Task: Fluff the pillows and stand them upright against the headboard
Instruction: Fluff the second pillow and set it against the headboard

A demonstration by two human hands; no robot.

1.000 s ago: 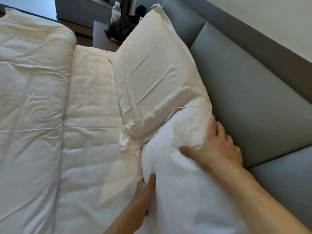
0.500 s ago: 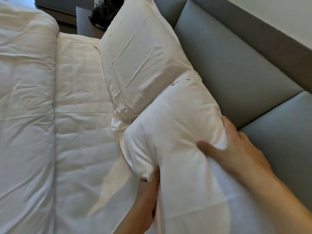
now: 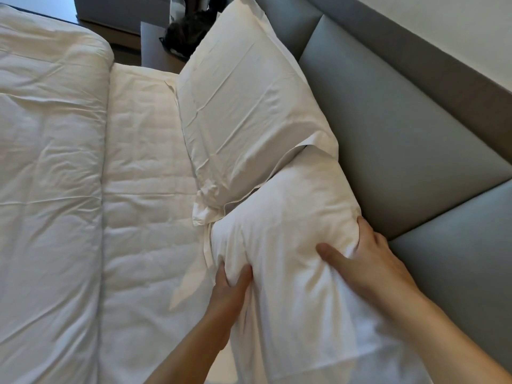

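Note:
Two white pillows lean against the grey padded headboard (image 3: 393, 112). The far pillow (image 3: 249, 106) stands tilted, its lower end overlapping the near pillow (image 3: 288, 217). My left hand (image 3: 230, 292) pinches a fold of the near pillow's lower left side between thumb and fingers. My right hand (image 3: 363, 261) squeezes its upper right edge next to the headboard, thumb pressed into the front. The pillow bulges between both hands.
A white duvet (image 3: 47, 162) is folded back on the left, and the quilted white sheet (image 3: 144, 189) lies bare beside the pillows. Beyond the far pillow a bedside table (image 3: 151, 42) holds a black bag (image 3: 188, 31) and a bottle.
My left hand has closed on a fold of the near pillow's lower side. My right hand has slid along its top edge and squeezes harder. The view has shifted slightly.

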